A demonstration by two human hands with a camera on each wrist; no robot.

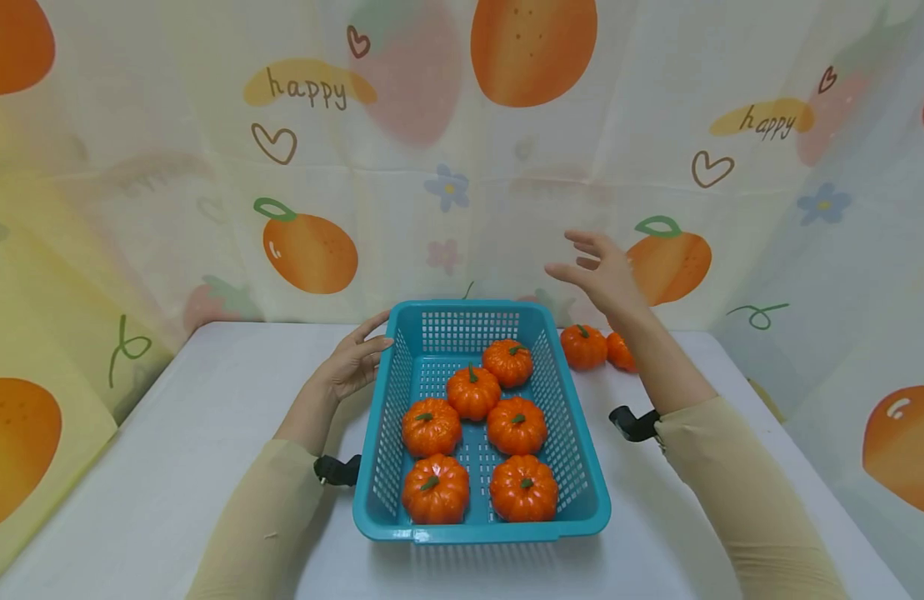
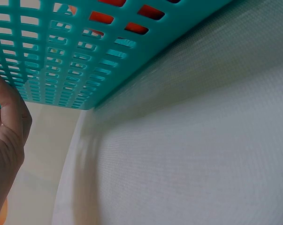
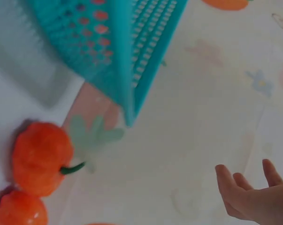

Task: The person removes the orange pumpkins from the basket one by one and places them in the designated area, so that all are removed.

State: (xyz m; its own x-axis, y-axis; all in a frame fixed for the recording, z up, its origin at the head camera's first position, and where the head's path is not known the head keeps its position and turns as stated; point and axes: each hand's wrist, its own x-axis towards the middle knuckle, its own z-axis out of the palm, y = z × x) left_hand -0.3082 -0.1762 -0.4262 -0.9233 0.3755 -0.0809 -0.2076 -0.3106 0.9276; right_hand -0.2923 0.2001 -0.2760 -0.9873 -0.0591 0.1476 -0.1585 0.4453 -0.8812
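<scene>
The left hand touched the left rim of the basket, which lay lengthwise from near to far with six pumpkins inside; whether that hand gripped, I couldn't tell. Rightward, by the bench's far edge, sat a loose pumpkin and another pumpkin part hidden by the forearm, nearer the raised, relaxed, empty right hand.

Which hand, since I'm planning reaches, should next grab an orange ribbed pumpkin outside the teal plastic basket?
Probably the right hand: it's empty and nearer the outside pumpkins; the left hand touches the basket on its opposite side.
</scene>
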